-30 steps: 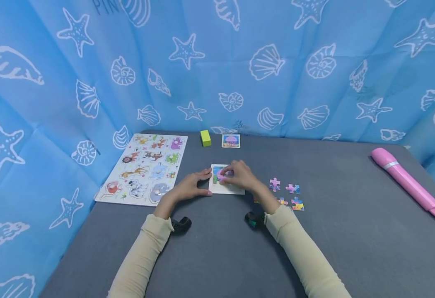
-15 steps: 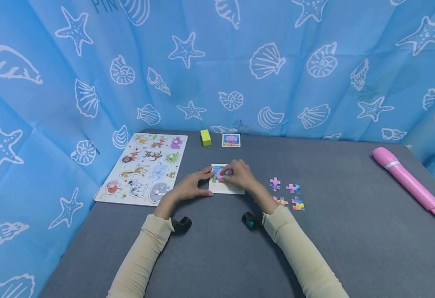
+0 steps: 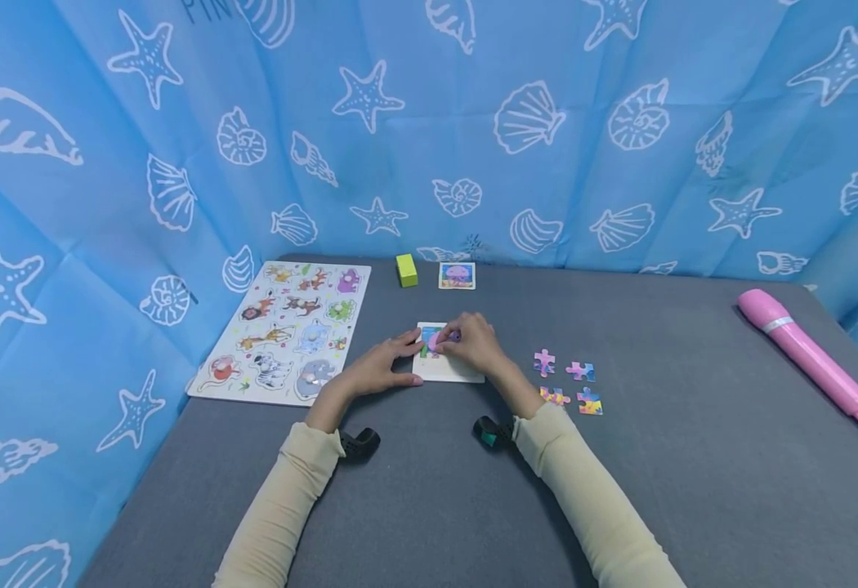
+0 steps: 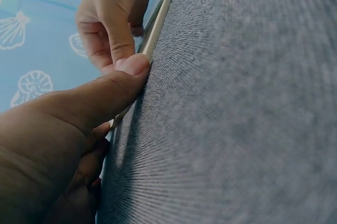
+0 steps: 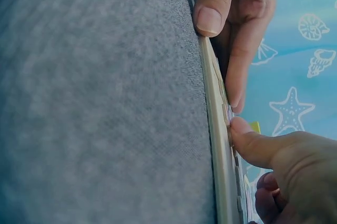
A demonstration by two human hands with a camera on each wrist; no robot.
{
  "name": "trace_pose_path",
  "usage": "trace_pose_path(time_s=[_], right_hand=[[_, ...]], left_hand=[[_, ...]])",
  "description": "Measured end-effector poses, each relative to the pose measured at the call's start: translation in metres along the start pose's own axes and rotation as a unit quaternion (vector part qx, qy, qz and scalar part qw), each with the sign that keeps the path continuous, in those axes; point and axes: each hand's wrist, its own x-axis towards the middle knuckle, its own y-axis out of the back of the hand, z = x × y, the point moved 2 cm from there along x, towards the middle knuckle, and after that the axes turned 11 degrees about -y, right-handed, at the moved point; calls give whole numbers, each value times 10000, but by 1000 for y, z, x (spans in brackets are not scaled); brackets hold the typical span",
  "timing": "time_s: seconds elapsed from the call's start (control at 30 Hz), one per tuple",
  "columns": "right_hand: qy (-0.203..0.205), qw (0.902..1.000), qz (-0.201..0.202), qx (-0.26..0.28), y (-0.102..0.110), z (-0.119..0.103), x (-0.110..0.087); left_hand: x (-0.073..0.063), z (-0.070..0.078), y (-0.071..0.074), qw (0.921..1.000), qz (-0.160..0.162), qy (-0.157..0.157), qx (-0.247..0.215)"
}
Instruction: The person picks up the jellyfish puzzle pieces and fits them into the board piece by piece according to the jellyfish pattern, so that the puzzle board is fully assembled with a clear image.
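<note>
A small white-framed jigsaw board lies flat on the table between both hands, with bits of a colourful sea picture in it. My left hand steadies its left side: the thumb touches the near edge and the fingers rest at the upper left. In the right wrist view the left index finger reaches straight over the board. My right hand is over the picture, its thumb and index finger pinching a pink jigsaw piece low against the board. The right hand hides much of the picture.
Several loose jigsaw pieces lie right of the board. Behind it are a small picture card and a yellow-green block. An animal peg puzzle lies left; a big pink marker-shaped object lies far right. A blue curtain hangs behind.
My right forearm and wrist have shifted slightly left, while the thumb and finger stay at the pink piece. The left hand keeps its place on the board.
</note>
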Motion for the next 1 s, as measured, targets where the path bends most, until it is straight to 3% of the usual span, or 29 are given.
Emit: trace_pose_path(time_s=[0.3,0.7,1.0], right_hand=[[201,9987,-49,466,15,11,-1],[-488,9951,268,813,87,67,-25],[-815,9947,-304,548,114,113,-56]], left_hand=[[3,3,-1,10000,1,7,-68],[-1,3,1,9999,65,56,-136],[-3,3,1,9996,197,-36,-194]])
